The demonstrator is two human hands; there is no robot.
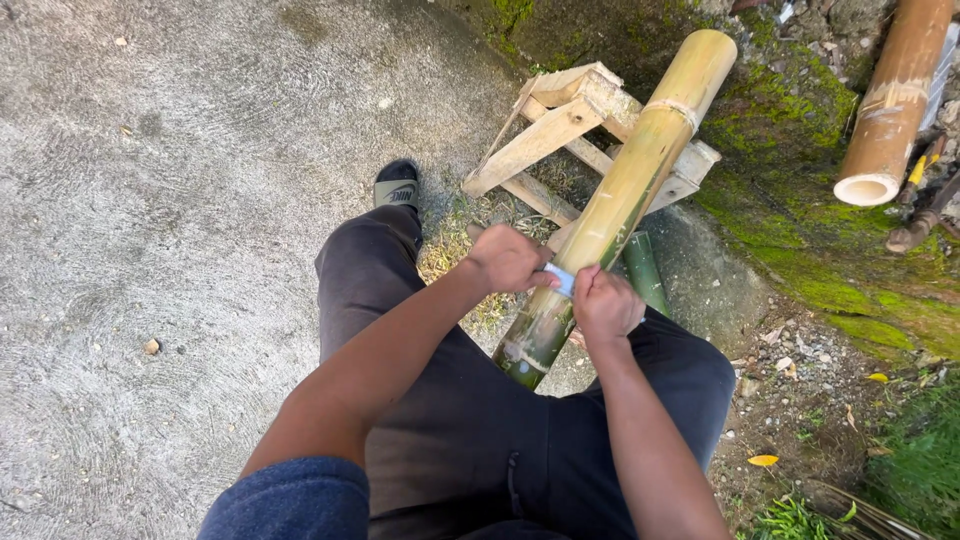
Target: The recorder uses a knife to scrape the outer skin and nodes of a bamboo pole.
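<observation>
A thick yellow-green bamboo pole (640, 165) leans from between my knees up onto a small wooden trestle (560, 120). My left hand (508, 258) and my right hand (605, 300) are both closed around a tool with a pale blue handle (560, 280) that lies across the pole's lower part. The tool's working edge is hidden by my hands. The pole's cut lower end (525, 355) sits near my thigh.
A second, thinner green bamboo piece (645, 270) lies under the pole. Another tan bamboo section (890, 110) rests on mossy ground at the upper right. Grey concrete spreads to the left; my sandalled foot (397, 185) rests on it.
</observation>
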